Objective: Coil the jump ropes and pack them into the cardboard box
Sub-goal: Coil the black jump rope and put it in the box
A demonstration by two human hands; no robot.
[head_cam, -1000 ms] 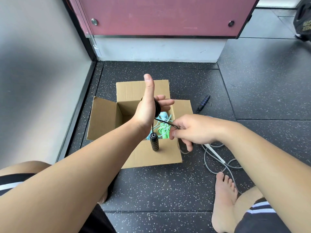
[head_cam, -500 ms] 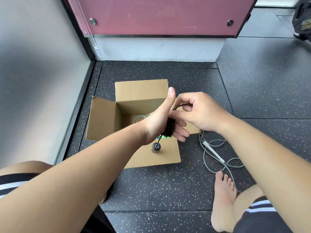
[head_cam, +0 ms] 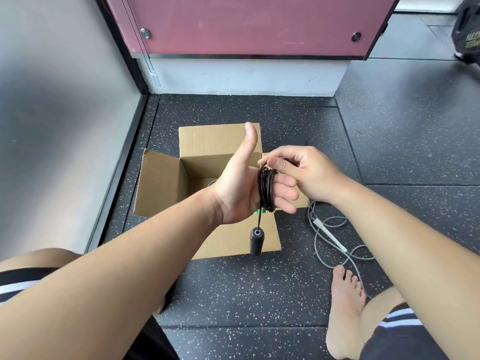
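Note:
A black jump rope (head_cam: 266, 189) is wound in several loops around the straight fingers of my left hand (head_cam: 242, 193), thumb pointing up. One black handle (head_cam: 256, 240) dangles from the coil on a short length of rope. My right hand (head_cam: 301, 172) pinches the rope at the top of the coil. Both hands hover over the open cardboard box (head_cam: 161, 188), where a green rope (head_cam: 259, 211) peeks out below my left hand. A grey jump rope (head_cam: 335, 240) lies loose on the floor to the right of the box.
The box stands on a black speckled floor mat (head_cam: 259, 289) in a corner, with a grey wall on the left and a maroon panel (head_cam: 249, 24) behind. My bare foot (head_cam: 342, 307) rests on the mat near the grey rope. A dark weight (head_cam: 467, 32) sits far right.
My right hand has carried the black rope from below the coil up over my left fingers, adding a loop. The second black handle on the floor behind is no longer visible.

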